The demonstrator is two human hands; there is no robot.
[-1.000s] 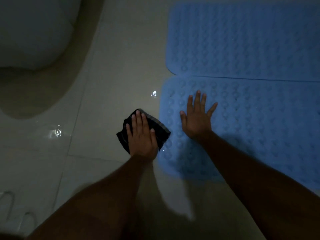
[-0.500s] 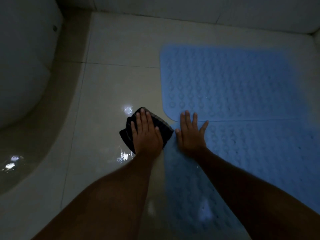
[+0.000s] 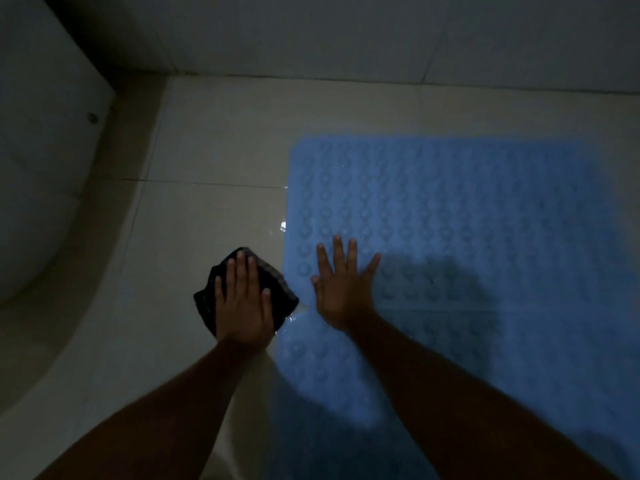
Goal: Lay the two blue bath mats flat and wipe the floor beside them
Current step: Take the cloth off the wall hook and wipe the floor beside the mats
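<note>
Two blue bumpy bath mats lie flat side by side on the pale tiled floor: the far mat [image 3: 450, 209] and the near mat [image 3: 519, 358], meeting in a seam around mid-frame. My right hand [image 3: 341, 289] presses flat with fingers spread on the far mat's near left corner. My left hand [image 3: 242, 299] rests flat, fingers straight, on a dark folded cloth [image 3: 207, 299] on the wet floor [image 3: 207, 220] just left of the mats.
A white curved fixture [image 3: 38, 168] with its raised base fills the left side. A tiled wall [image 3: 346, 36] runs along the back. Water glints on the tiles beside the far mat's left edge. The room is dim.
Both hands have moved farther from me: the cloth slid forward along the mats' left edge, and my right hand shifted from the near mat across the seam onto the far mat.
</note>
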